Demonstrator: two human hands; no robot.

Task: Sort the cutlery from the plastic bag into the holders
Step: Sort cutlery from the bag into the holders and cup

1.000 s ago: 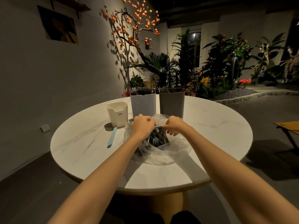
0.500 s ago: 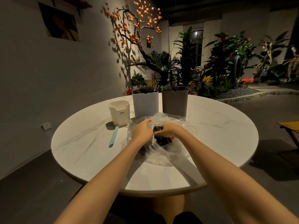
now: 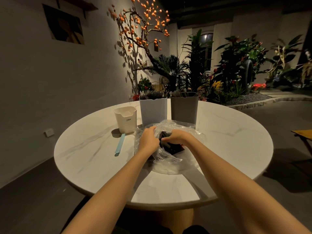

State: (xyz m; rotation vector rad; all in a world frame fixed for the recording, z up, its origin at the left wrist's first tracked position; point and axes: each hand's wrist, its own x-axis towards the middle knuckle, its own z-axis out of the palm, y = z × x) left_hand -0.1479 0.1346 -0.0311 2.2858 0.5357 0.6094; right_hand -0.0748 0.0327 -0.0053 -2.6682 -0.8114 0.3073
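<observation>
A person's two hands are working at a clear plastic bag lying near the middle of a round white counter, a little toward its far edge. The left hand is resting on the bag's left side with its fingers curled over the crumpled film, apparently gripping it. The right hand is reaching in at the mouth of the bag, fingers bent down onto the dark cutlery bunched inside (whether it is actually pinching a piece, I cannot tell). The two hands are sitting close together, almost touching, over the opening.

Three holders are standing in a row just behind the bag, toward the counter's far edge. A small cream holder is sitting at the left, with lettering on its front. A taller pale grey holder is standing in the middle, dark cutlery tips showing above its rim. A darker grey holder is standing just to its right, also showing dark pieces at the top. A light blue utensil is lying flat on the counter in front of the cream holder, well to the left of the bag.

Beyond the counter, a branch of orange fruit and a bank of green plants are standing against a dim wall.
</observation>
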